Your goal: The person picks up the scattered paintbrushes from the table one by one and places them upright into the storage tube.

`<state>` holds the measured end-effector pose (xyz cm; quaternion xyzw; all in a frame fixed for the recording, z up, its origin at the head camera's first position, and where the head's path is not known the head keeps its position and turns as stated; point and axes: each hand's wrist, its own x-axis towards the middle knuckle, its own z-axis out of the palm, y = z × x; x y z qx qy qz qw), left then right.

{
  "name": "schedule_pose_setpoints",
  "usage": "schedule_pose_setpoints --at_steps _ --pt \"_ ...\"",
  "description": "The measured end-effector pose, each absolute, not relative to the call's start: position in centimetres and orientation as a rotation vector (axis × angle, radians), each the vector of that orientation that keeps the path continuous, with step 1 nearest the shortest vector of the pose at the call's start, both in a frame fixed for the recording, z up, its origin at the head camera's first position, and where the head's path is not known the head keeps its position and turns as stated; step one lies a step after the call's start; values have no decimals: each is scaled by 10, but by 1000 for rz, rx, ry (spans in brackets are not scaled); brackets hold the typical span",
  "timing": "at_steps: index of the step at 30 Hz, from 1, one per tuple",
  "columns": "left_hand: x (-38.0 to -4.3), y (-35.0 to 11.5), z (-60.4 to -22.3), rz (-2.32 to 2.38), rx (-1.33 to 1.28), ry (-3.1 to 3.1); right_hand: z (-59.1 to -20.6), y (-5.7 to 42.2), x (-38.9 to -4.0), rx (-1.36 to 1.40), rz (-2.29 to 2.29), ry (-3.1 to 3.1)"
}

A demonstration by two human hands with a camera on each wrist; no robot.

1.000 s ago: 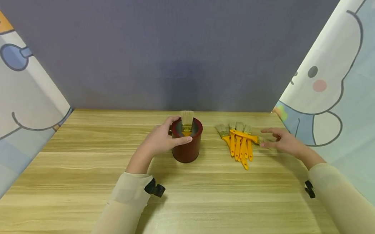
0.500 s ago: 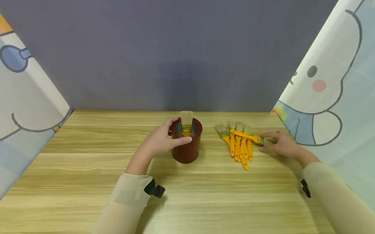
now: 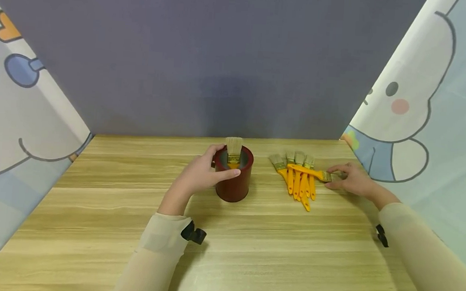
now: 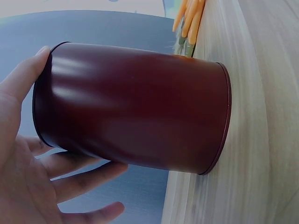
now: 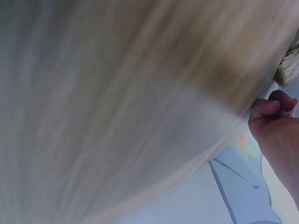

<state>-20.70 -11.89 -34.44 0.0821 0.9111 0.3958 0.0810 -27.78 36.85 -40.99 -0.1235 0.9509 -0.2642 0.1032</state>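
Observation:
In the head view, my left hand (image 3: 199, 174) holds the dark red can (image 3: 233, 186) by its upper part, with the thumb across the near side of the rim. A paintbrush (image 3: 234, 146) stands in this can, bristles up. The left wrist view shows the can (image 4: 131, 107) from the side, standing on the table. My right hand (image 3: 353, 180) is at the bristle end of a yellow-handled paintbrush (image 3: 309, 171), thumb and fingers around the bristles. That brush lies across several other paintbrushes (image 3: 296, 185). The right wrist view shows the right hand (image 5: 278, 123) with curled fingers.
The wooden table (image 3: 274, 255) spreads out in front of me. A grey panel (image 3: 222, 64) rises along its back edge. Printed cloths with cartoon figures hang at the left (image 3: 26, 119) and right (image 3: 456, 154).
My right hand has moved left to the top paintbrush, and its thumb and fingers have closed around the bristles. The left hand and the can have stayed in place.

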Motion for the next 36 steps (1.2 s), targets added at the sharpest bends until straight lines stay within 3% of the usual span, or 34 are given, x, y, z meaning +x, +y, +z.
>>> schedule_pose_setpoints --at_steps 21,36 --pt "-209 -119 -345 1188 262 2747 -404 372 -281 -296 -842 2743" --pt "-209 -116 -345 1202 257 2747 -369 364 -277 -322 -947 2803"
